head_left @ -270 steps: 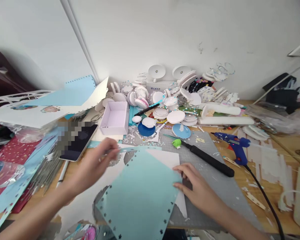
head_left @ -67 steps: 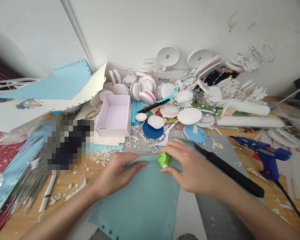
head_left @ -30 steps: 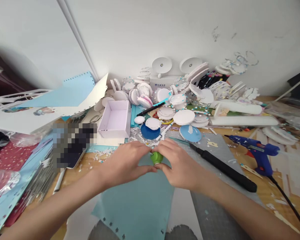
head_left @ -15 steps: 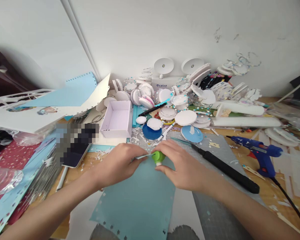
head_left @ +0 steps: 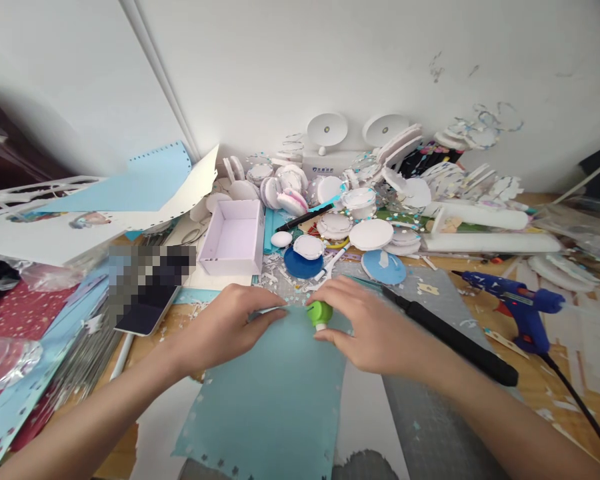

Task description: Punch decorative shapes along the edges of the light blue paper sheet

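Observation:
A light blue paper sheet with small punched holes along its edges lies in front of me on the table. My left hand pinches its far edge, fingers closed on the paper. My right hand grips a small green punch set on that same far edge, just right of my left fingertips.
A grey cutting mat lies under my right arm, with a black-handled tool across it. A blue glue gun lies at the right. A white open box, a phone and several white discs crowd the back.
Since nine seconds ago my right hand has picked up the green punch and set it on the sheet's far edge. In the last second the sheet shifted slightly left under the punch.

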Action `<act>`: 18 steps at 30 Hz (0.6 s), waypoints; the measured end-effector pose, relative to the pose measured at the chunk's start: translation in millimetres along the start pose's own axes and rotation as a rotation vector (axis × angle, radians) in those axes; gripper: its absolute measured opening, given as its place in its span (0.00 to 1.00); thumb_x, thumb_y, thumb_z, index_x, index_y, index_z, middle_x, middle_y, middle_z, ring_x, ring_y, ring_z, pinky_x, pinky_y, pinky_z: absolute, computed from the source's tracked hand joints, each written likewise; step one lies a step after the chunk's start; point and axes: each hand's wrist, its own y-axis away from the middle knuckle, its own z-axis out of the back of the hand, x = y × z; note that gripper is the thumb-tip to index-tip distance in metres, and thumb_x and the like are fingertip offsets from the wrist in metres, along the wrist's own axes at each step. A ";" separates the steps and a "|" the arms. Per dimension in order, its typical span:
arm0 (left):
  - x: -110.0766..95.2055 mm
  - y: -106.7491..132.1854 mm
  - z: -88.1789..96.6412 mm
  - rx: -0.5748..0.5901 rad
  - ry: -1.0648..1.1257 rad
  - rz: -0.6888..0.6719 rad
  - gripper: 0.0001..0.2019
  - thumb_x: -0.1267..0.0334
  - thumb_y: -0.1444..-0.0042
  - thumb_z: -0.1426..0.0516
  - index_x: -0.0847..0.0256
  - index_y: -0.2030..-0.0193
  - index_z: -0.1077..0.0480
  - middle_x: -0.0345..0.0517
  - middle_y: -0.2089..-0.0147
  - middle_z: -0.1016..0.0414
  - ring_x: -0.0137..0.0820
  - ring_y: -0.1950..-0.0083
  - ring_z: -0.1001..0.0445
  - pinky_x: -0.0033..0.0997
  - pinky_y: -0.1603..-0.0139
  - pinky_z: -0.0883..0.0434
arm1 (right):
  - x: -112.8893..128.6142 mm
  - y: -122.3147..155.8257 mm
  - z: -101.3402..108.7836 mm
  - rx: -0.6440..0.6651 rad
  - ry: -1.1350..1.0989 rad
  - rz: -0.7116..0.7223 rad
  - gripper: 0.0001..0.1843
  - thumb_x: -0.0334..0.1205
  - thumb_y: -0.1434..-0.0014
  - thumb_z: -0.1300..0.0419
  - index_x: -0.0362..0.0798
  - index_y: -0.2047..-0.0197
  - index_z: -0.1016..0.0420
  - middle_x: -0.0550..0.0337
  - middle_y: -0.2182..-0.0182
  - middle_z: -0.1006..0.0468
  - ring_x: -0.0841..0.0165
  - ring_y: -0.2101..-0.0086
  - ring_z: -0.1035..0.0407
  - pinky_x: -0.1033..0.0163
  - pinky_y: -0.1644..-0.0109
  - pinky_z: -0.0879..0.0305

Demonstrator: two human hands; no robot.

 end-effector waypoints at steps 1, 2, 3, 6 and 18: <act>0.4 0.0 0.5 0.003 0.004 -0.001 0.09 0.65 0.38 0.46 0.60 0.61 0.24 0.41 0.65 0.20 0.30 0.66 0.24 0.25 0.65 0.33 | 0.8 0.1 -0.5 -0.002 -0.001 0.009 0.12 0.31 0.44 0.37 0.45 0.57 0.32 0.53 0.59 0.29 0.61 0.55 0.37 0.55 0.51 0.39; 0.8 -0.2 0.8 0.008 0.008 -0.003 0.09 0.65 0.38 0.47 0.60 0.60 0.24 0.42 0.65 0.20 0.30 0.66 0.24 0.26 0.65 0.32 | 1.6 0.1 -1.0 -0.003 -0.001 0.014 0.12 0.31 0.45 0.37 0.45 0.57 0.32 0.53 0.60 0.29 0.61 0.56 0.37 0.55 0.51 0.39; 1.2 -0.5 1.2 0.014 0.012 -0.004 0.09 0.65 0.38 0.47 0.60 0.60 0.24 0.42 0.64 0.20 0.31 0.65 0.24 0.26 0.64 0.32 | 2.4 0.1 -1.5 -0.008 0.000 0.018 0.11 0.30 0.45 0.37 0.44 0.58 0.32 0.54 0.61 0.29 0.61 0.57 0.37 0.56 0.52 0.39; 0.7 -0.8 2.6 0.030 0.029 0.006 0.09 0.65 0.37 0.47 0.59 0.60 0.25 0.41 0.64 0.20 0.31 0.64 0.24 0.27 0.63 0.31 | 3.9 -0.3 -3.1 -0.036 0.004 0.015 0.09 0.28 0.46 0.38 0.44 0.61 0.32 0.55 0.65 0.30 0.62 0.61 0.38 0.57 0.56 0.39; -37.8 -19.5 -16.3 -0.058 -0.647 -0.226 0.19 0.49 0.45 0.42 0.67 0.62 0.28 0.53 0.64 0.25 0.47 0.53 0.31 0.52 0.43 0.41 | 6.3 -0.1 -13.7 -0.132 0.087 0.057 0.11 0.22 0.50 0.44 0.48 0.70 0.40 0.56 0.69 0.34 0.62 0.65 0.40 0.57 0.63 0.42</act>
